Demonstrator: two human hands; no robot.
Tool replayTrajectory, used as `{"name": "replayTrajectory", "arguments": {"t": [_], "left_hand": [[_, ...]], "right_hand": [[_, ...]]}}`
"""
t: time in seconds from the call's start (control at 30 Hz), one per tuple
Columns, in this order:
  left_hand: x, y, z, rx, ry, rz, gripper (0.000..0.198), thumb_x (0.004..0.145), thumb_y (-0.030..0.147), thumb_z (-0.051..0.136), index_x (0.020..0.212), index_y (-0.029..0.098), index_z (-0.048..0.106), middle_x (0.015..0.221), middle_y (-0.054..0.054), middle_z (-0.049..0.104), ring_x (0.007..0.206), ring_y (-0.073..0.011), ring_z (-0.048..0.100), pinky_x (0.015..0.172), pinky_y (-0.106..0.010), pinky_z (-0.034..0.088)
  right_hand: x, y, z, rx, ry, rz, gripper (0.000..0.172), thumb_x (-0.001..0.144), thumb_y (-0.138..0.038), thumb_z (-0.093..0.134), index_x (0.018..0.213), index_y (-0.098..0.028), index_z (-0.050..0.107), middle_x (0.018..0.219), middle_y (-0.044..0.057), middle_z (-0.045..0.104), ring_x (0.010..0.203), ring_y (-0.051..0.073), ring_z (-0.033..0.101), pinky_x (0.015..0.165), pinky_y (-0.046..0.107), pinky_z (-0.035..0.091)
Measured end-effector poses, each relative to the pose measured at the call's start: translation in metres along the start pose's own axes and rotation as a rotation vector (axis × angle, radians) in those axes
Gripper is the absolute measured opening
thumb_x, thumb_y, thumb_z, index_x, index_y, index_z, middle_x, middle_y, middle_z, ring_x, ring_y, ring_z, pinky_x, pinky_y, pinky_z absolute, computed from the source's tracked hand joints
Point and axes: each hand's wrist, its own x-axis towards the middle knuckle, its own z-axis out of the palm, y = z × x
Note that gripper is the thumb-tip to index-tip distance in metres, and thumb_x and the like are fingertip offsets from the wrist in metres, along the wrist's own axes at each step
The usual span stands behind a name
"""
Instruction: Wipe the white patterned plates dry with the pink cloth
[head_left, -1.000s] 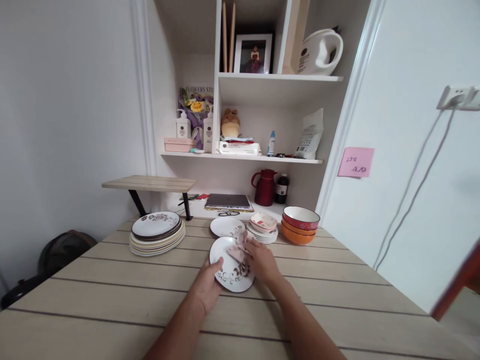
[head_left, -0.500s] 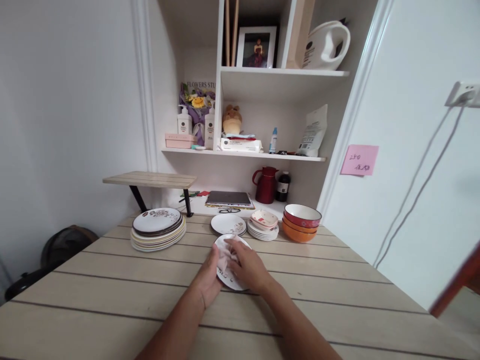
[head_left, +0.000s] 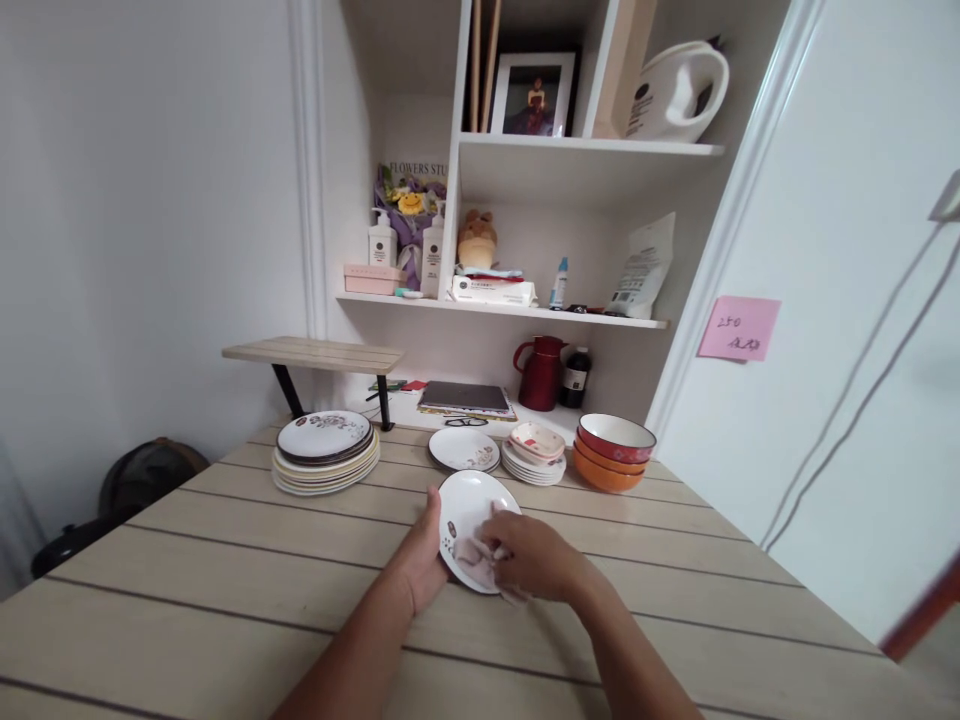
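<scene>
A white plate with a dark rim and a floral print (head_left: pixel 466 503) is tilted up off the table in front of me. My left hand (head_left: pixel 424 560) grips its left edge, thumb along the rim and the fingers behind it. Bunched under the curled fingers of my right hand (head_left: pixel 534 556) is a pale pink cloth (head_left: pixel 474 562), pressed on the plate's lower right part. Just behind lies another floral plate (head_left: pixel 463 449), flat on the table.
At the left stands a tall stack of plates (head_left: pixel 325 438) beside a small raised shelf (head_left: pixel 315 354). Small dishes (head_left: pixel 534 462) and stacked bowls (head_left: pixel 611 452) stand at the back right. Behind them are a laptop (head_left: pixel 463 397) and a red jug (head_left: pixel 540 373).
My right hand has moved right and gathered the cloth in its fingers, uncovering the plate's upper left part. The plate is tilted differently. The camera view has shifted slightly.
</scene>
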Motion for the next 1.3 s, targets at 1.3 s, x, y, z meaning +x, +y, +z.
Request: {"name": "replayTrajectory", "arguments": {"t": [1.3], "left_hand": [[-0.002, 0.0, 0.008, 0.018, -0.081, -0.028, 0.07, 0.084, 0.062, 0.041, 0.14, 0.019, 0.045, 0.129, -0.016, 0.061, 0.123, -0.0291, 0.053, 0.105, -0.046, 0.037]], "right_hand": [[0.035, 0.002, 0.016, 0.132, 0.555, 0.422, 0.023, 0.084, -0.026, 0.052, 0.107, -0.024, 0.051, 0.109, 0.007, 0.056, 0.091, 0.02, 0.056, 0.069, 0.028, 0.037]]}}
